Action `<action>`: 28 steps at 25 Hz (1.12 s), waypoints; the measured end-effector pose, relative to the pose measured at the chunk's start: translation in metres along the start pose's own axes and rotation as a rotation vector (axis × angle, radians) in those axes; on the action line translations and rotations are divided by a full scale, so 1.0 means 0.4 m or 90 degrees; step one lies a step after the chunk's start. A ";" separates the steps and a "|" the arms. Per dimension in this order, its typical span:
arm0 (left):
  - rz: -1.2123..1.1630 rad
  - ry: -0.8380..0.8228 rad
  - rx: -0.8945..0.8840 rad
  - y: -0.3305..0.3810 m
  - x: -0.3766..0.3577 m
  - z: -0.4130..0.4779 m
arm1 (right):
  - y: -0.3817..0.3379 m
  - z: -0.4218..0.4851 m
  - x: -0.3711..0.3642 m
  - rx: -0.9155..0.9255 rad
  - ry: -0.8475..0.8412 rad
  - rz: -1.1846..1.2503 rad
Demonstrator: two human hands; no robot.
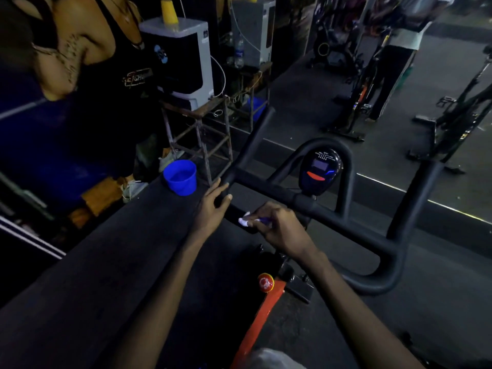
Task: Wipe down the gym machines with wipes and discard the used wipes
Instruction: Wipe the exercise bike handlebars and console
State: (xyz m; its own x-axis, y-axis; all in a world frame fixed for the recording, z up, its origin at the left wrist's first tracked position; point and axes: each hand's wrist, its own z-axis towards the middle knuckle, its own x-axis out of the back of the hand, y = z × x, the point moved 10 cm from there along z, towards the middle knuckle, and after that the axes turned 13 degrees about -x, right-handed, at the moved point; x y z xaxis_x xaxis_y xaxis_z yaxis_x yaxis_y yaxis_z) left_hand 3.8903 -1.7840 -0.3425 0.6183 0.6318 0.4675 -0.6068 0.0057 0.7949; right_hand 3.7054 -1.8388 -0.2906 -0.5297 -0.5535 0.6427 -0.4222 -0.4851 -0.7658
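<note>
A spin bike's black handlebar (327,217) fills the middle of the view, with a small console (319,169) mounted above its centre. My left hand (213,206) rests on the bar's left bend, fingers extended along it and thumb against the bar. My right hand (277,227) grips a crumpled white wipe (246,221) and holds it against a lower part of the handlebar just right of my left hand. Most of the wipe is hidden inside my fingers.
A blue bucket (180,177) stands on the floor left of the bar. Behind it a metal stand (202,129) carries a water purifier (181,59). The bike's orange frame (263,315) has a red knob (265,282). More bikes (450,115) stand at right.
</note>
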 end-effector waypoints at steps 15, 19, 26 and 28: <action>0.043 -0.088 -0.114 0.100 -0.021 -0.100 | 0.111 -0.113 0.000 -0.249 0.198 0.201; 0.038 -0.112 -0.113 0.102 -0.020 -0.101 | 0.120 -0.110 -0.009 -0.280 0.184 0.251; 0.063 -0.132 -0.067 0.117 -0.035 -0.104 | 0.114 -0.120 -0.005 -0.288 0.147 0.222; 0.081 -0.119 -0.055 0.128 -0.036 -0.099 | 0.105 -0.114 0.009 -0.286 0.133 0.206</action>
State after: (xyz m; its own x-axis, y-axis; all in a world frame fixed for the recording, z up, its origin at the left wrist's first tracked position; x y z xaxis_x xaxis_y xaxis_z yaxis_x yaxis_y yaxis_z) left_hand 3.8304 -1.7621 -0.3239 0.6110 0.4768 0.6319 -0.7212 0.0061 0.6927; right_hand 3.6523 -1.8302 -0.3216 -0.7980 -0.4587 0.3909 -0.4609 0.0466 -0.8862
